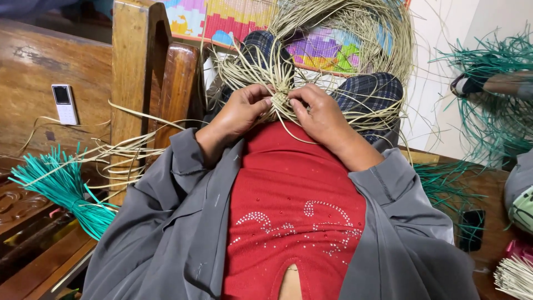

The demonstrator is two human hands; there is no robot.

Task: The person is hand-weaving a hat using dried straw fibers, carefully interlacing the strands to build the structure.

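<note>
Surface and room: dark carved wooden furniture (33,72) fills the upper left and lower left of the frame, with an upright wooden post (130,66) just left of centre. A small white handset (65,103) lies on the wood at the left edge. A woven mat of many colours (222,19) shows along the top centre. A pale wall occupies the upper right.

Containers: none can be made out; the loose material lies in bundles rather than in any vessel. A bundle of teal strips (66,189) lies at the lower left, fanned toward the left edge. More teal strips (494,105) spread across the right side, and a small pale bundle (513,278) sits in the lower right corner. Loose pale strips (125,153) trail across the post.

Hands: the left hand (239,114) and right hand (316,114) meet at upper centre, resting on knees covered in dark plaid cloth (372,91). Both are curled, fingertips pinched together on a small woven knot (281,100) of pale straw. Long pale straw strands (344,39) radiate from that knot upward and outward in a wide fan across the top centre.

Clothing: grey sleeves (183,183) and a red beaded top (294,200) fill the lower centre.

At the far right edge, part of another person (519,191) is visible.
</note>
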